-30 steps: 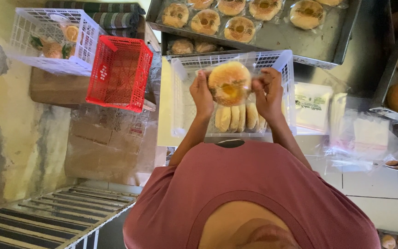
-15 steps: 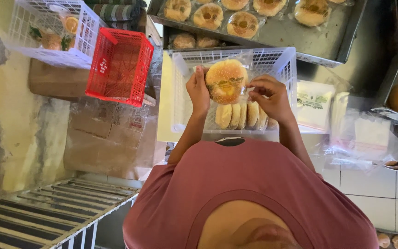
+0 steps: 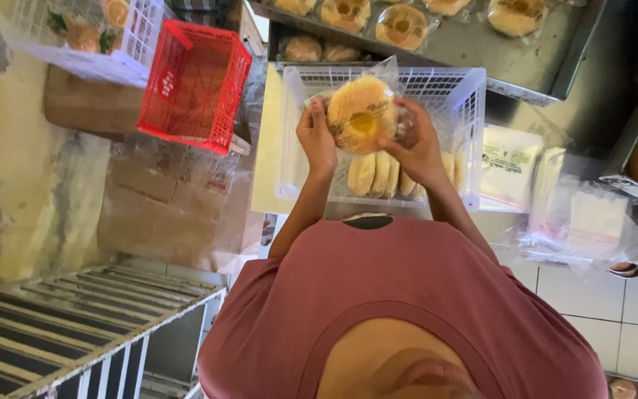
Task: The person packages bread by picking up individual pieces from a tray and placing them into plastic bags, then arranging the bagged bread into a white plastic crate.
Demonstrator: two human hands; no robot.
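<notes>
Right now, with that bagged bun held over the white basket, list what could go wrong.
1. The bagged bun is pinched only at its edges by the left hand and right hand; it might slip.
2. Dropped, it could flatten the upright buns in the white basket.

Glossy clear plastic wrap [image 3: 393, 81] around a matt golden bun [image 3: 361, 114] — crinkled, catching light. White plastic lattice basket [image 3: 452, 96], smooth. Red plastic crate [image 3: 193, 85], same moulded mesh. Dull grey metal tray [image 3: 540, 52] above. Rough, stained plaster wall [image 3: 9, 185] — glazed white tiles [image 3: 614, 295].
</notes>
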